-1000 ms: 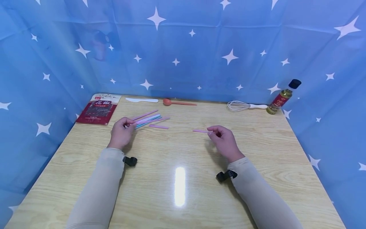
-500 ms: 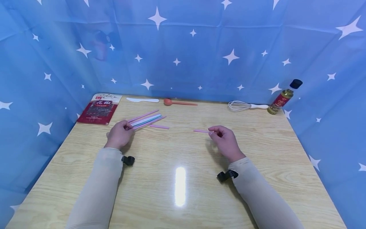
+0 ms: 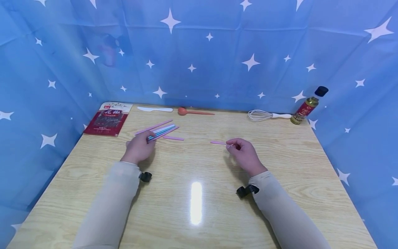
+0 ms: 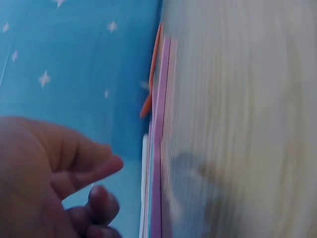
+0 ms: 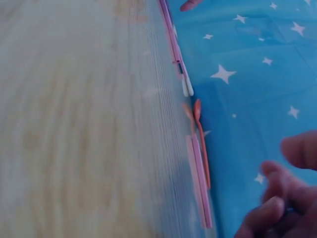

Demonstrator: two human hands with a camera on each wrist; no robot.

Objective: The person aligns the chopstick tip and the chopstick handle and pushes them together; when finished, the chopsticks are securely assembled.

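Note:
Several pink, white and blue straws [image 3: 164, 131] lie in a close bundle at the left middle of the table, slanting up to the right. My left hand [image 3: 141, 145] is over their near ends in the head view. The left wrist view shows its fingers [image 4: 101, 166] loosely bent, apart from the pink straw [image 4: 157, 129]. A long pink straw [image 3: 155, 126] lies behind the bundle, and a short pink piece [image 3: 173, 138] to its right. By another pink piece [image 3: 218, 142] is my right hand [image 3: 244, 154], thumb and fingers loosely curved, standing off from it in the right wrist view.
Along the back edge lie a white plastic knife [image 3: 154, 109], an orange spoon [image 3: 196, 112] and a whisk [image 3: 264, 115]. An oil bottle [image 3: 304, 110] stands back right. A red spice packet [image 3: 107, 121] lies back left. A blue star-patterned cloth [image 3: 199, 45] rises behind.
The bundled straws have come closer together, and their far ends sit a little further left. My left hand drew back left, then moved right over their near ends. The right hand stays put.

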